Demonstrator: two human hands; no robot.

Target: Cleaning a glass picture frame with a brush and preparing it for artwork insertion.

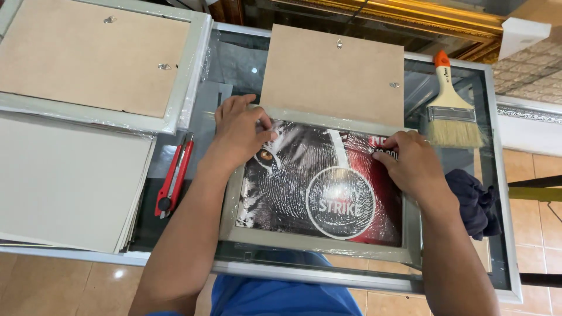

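— Two hands on what, exactly?

— Left hand (239, 130) and right hand (410, 161) press flat, fingers spread, gripping nothing, on a glossy print (319, 181) lying in a grey frame (319, 243) at the glass table's (503, 234) near edge.

— Materials?

— Brown fibreboard backing (332, 73) (matte, rectangular, small metal hangers) sits just beyond the frame. A second wrapped frame (99, 58) fills the far left corner, above pale card sheets (67, 181).

— Tools?

— Red utility knife (173, 175) left of the frame; bristle brush (451, 111) at the right edge, dark cloth (475, 202) nearer. Tan floor tiles below.
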